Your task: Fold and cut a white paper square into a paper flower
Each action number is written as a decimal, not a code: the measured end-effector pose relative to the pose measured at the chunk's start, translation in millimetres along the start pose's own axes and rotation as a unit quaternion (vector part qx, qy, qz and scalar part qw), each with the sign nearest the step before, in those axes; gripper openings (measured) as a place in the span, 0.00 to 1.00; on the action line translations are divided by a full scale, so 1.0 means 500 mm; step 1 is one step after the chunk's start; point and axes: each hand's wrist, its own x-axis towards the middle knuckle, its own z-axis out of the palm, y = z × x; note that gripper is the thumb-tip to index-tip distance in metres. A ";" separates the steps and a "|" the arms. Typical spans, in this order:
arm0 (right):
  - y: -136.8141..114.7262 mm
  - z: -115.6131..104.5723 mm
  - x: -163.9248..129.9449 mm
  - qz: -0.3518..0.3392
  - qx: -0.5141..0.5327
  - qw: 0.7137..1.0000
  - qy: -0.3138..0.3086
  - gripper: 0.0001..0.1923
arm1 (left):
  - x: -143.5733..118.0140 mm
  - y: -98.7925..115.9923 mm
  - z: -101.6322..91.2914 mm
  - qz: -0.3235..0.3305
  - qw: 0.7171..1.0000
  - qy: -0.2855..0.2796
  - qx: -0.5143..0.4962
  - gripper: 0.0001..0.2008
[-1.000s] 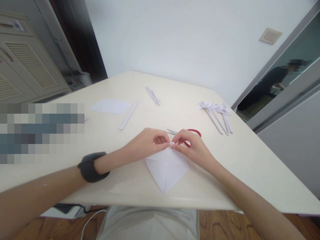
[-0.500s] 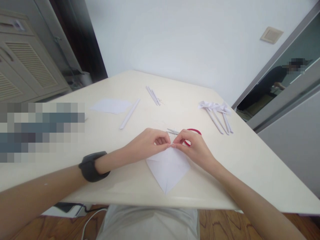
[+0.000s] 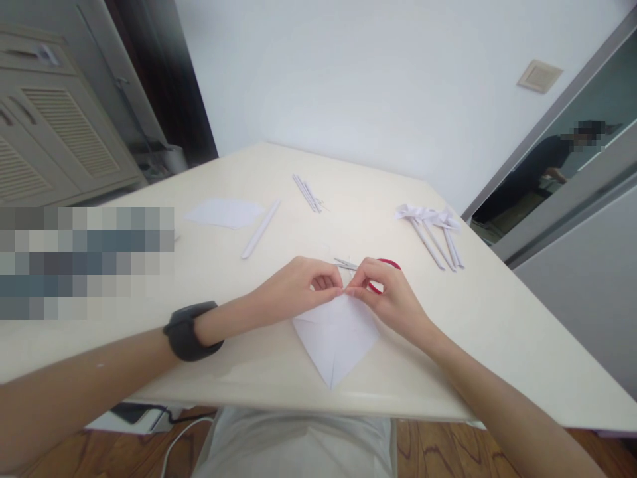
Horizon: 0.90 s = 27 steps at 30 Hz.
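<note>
A white sheet of paper (image 3: 336, 338) lies on the cream table (image 3: 497, 332) with one corner pointing at me. My left hand (image 3: 293, 289) and my right hand (image 3: 385, 292) meet at its far corner and pinch that corner between fingertips. The left wrist carries a dark band (image 3: 189, 330). Red-handled scissors (image 3: 383, 269) lie just behind my right hand, partly hidden by it.
Rolled paper sticks with folded tops (image 3: 432, 229) lie at the right. A single paper roll (image 3: 259, 229), a flat sheet (image 3: 223, 212) and thin strips (image 3: 306, 191) lie farther back. A cabinet (image 3: 54, 139) stands left. A person (image 3: 537, 172) is beyond the doorway at right.
My fingertips have closed tighter over the paper's far corner, hiding the small curled tip seen a second ago. The hands and sheet have stayed in place.
</note>
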 end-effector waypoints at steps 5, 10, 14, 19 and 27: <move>0.006 -0.001 0.002 0.025 0.026 0.999 -0.017 0.03 | 0.000 -0.001 -0.001 0.002 1.000 0.009 0.007 0.08; 0.021 -0.002 0.005 0.058 0.030 0.998 -0.017 0.04 | 0.002 -0.007 -0.002 -0.003 0.999 0.032 0.023 0.09; 0.020 -0.002 0.007 0.062 0.029 0.997 -0.023 0.04 | 0.002 -0.008 0.000 -0.013 0.999 0.032 0.030 0.09; 0.013 -0.004 0.008 0.066 0.017 0.998 -0.013 0.11 | 0.002 -0.006 0.001 -0.015 0.999 0.026 0.031 0.08; 0.020 0.010 0.001 0.039 -0.025 0.999 -0.009 0.06 | 0.001 -0.005 0.004 -0.010 1.000 0.007 0.023 0.08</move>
